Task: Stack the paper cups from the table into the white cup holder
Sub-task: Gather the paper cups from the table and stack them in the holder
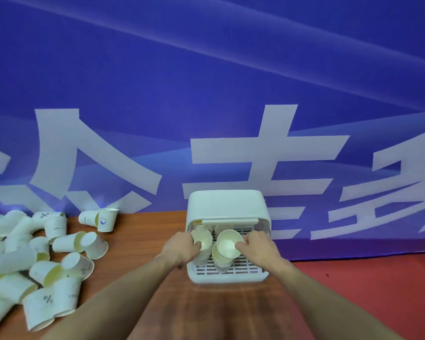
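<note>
Two bare forearms rise from the bottom edge of the frame and converge on the white cup holder (pixel 228 244) at centre, which stands on a brown wooden table (pixel 142 231) with its lid tilted up toward the back and a slotted white tray showing at the front. On the left side of the holder, the left hand (pixel 182 249) curls its fingers round the rim of the top cup of a left cup stack (pixel 201 244), mouth up, that stands on the tray. On the right side, the right hand (pixel 258 246) pinches the rim of a single paper cup (pixel 230 244), thumb inside the mouth, holding it tilted just above a right cup stack (pixel 221 262) that also stands on the tray; whether the held cup touches the stack beneath cannot be told. In the lower left of the frame, a heap of loose paper cups (pixel 35 261) lies on the table, most on their sides, some printed with a percent sign or a small logo, and one upright cup (pixel 106 220) stands at the heap's far edge near the wall. A blue banner (pixel 206 82) with large white characters fills the upper part of the frame behind the table, and a red surface (pixel 378 290) lies in the lower right beside the wooden top.
</note>
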### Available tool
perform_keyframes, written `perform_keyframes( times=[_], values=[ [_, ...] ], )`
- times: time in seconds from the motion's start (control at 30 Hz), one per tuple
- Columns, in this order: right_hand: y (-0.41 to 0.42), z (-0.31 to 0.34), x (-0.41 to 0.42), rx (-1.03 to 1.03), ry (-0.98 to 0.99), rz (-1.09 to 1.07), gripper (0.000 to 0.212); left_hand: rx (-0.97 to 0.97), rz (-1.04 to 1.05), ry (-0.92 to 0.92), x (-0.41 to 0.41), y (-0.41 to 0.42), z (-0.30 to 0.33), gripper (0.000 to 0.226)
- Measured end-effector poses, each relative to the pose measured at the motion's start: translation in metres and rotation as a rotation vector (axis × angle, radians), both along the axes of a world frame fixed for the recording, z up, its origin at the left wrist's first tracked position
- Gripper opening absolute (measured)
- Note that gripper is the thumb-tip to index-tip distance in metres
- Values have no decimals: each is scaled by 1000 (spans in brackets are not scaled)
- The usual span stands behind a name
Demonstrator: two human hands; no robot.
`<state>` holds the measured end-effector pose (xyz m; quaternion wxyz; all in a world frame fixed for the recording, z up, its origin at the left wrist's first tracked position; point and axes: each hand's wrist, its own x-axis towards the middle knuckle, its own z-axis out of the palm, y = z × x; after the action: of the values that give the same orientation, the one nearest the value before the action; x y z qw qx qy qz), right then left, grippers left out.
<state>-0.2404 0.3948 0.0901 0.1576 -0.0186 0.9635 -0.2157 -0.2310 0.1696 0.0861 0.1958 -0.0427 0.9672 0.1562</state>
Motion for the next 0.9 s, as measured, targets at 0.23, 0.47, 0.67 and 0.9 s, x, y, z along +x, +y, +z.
perform_keyframes(
  times=[0.23,0.47,0.67,0.9],
  values=[
    [-10,-9,-9,59,-32,22,35,27,43,-12,-1,-16,-1,43],
    [-20,-31,-16,174,-102,62,29,66,62,-50,-9,-36,-9,46],
    [-30,-46,-28,325,-91,99,31,73,99,-70,-15,-51,-16,46],
    [-36,-36,-34,350,-67,80,29,36,140,-50,-20,-71,-8,43]
  ],
)
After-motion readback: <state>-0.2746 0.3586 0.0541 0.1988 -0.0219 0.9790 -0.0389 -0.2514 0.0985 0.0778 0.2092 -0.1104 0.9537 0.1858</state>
